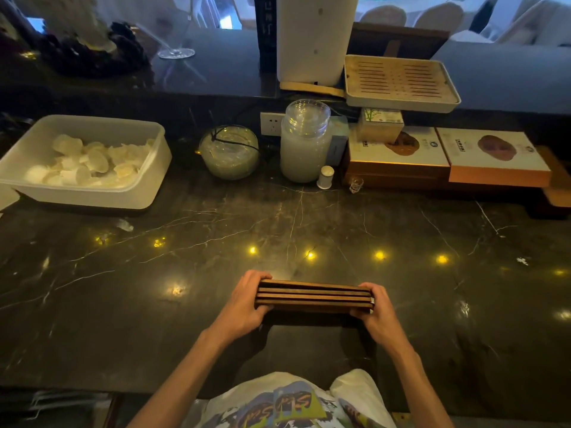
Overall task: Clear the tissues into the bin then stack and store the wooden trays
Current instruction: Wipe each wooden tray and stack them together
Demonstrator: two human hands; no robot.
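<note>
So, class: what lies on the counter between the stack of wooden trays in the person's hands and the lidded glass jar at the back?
In the head view, only bare dark marble with light reflections separates the wooden trays from the glass jar.

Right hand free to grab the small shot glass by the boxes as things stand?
Probably not yet: the right hand and left hand both clamp the stack of wooden trays. The countertop path to the shot glass looks clear.

The table (pixel 309 217) is black marble with thin white veins (and yellow light spots); the stacked wooden trays (pixel 313 297) are brown with dark stripes; the tub (pixel 92 196) is white.
</note>
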